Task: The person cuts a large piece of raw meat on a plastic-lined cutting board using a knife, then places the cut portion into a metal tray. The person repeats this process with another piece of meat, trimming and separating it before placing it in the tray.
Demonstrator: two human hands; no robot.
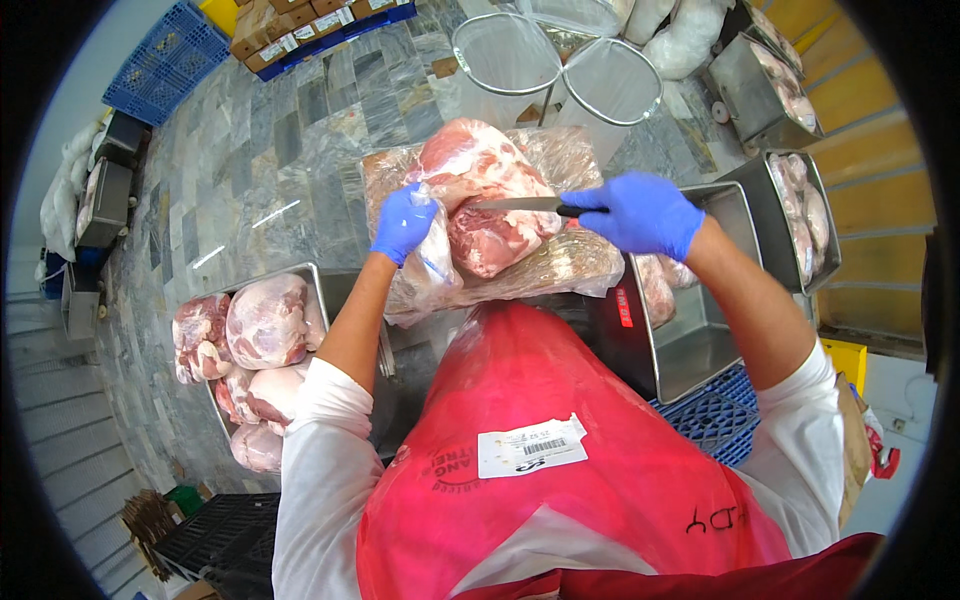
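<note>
A large piece of raw pink meat [470, 165] with pale fat rests on a work surface covered in clear plastic wrap [590, 255]. At its left side my left hand [405, 222], in a blue glove, is closed on a bunched flap of whitish clear plastic [432, 255]. My right hand [640, 215], gloved the same, grips the black handle of a knife [525, 204]. The blade points left and lies across the middle of the meat, its tip near the plastic flap. Whether the edge is cutting in cannot be made out.
Left of me a metal tub [322, 295] is heaped with meat pieces [268, 320]. A steel tub [715, 350] at my right holds a few more. Beyond the surface stand hoop-framed clear bags [508, 55]. Filled tubs [765, 95] line the right; a blue pallet [165, 60] is far left.
</note>
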